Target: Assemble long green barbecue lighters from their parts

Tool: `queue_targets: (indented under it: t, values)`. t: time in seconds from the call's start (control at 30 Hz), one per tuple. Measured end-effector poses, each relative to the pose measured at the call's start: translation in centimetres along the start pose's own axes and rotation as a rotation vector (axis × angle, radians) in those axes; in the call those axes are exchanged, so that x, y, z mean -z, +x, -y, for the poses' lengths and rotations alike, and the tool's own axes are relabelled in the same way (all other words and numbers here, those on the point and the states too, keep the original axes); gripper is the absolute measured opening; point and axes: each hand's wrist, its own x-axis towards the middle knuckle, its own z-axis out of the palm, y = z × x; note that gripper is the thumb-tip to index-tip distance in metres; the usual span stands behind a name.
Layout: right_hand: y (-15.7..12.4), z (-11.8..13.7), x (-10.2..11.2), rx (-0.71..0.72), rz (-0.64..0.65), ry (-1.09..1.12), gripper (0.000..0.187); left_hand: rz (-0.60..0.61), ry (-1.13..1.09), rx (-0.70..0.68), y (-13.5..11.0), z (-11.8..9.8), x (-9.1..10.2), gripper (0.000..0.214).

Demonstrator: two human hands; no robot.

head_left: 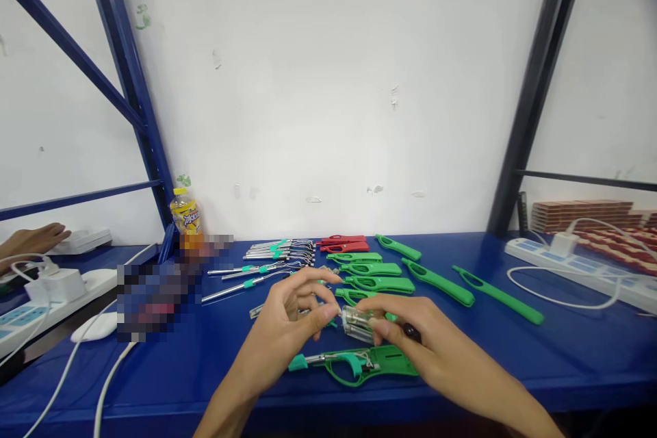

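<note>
My right hand point(421, 335) grips a clear plastic lighter fuel tank point(358, 325) between thumb and fingers. The rounded end of a dark handle point(412, 332) also sticks out of this hand; the rest of it is hidden. At the tank's left end, my left hand point(298, 311) has thumb and index finger pinched close together, and whatever lies between them is too small to make out. Below both hands lies an open green lighter half-shell point(387, 364) with a teal trigger point(354, 361) and a metal tube pointing left, tipped with a teal piece point(298, 362).
Several green lighter shells point(441, 282) and red ones point(343, 244) lie behind my hands. Metal lighter tubes point(256, 272) with wires are to the left. A drink bottle point(185, 219) and power strips point(575, 263) stand at the sides. Another person's hand point(38, 239) is far left.
</note>
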Motion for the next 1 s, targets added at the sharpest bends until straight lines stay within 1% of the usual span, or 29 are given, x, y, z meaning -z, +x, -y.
queue_targets:
  t: [0.13, 0.23, 0.37, 0.57, 0.73, 0.83, 1.0]
  values:
    - [0.0, 0.0, 0.0, 0.031, -0.026, 0.004, 0.041, 0.033, -0.058, -0.001, 0.0, -0.3, -0.2, 0.043]
    - [-0.1, 0.0, 0.1, 0.045, -0.061, -0.012, 0.043, 0.005, -0.055, 0.000, 0.0, -0.4, -0.3, 0.044]
    - [-0.5, -0.1, 0.4, 0.029, -0.070, -0.034, 0.045, -0.024, -0.063, 0.000, 0.0, -0.2, -0.4, 0.041]
    - [-0.3, -0.2, 0.3, 0.027, -0.019, -0.042, 0.038, 0.006, -0.111, 0.004, 0.0, 0.1, -0.6, 0.033]
    - [-0.4, 0.0, 0.4, 0.037, -0.030, 0.021, 0.032, -0.063, -0.033, -0.018, 0.0, -0.3, 0.0, 0.029]
    - [-0.4, 0.3, 0.5, 0.049, -0.046, 0.003, 0.030, -0.049, -0.044, 0.005, 0.1, -0.3, 0.4, 0.032]
    - [0.0, 0.4, 0.3, 0.061, -0.003, 0.043, 0.030, -0.021, -0.089, 0.057, 0.3, -0.1, 0.2, 0.040]
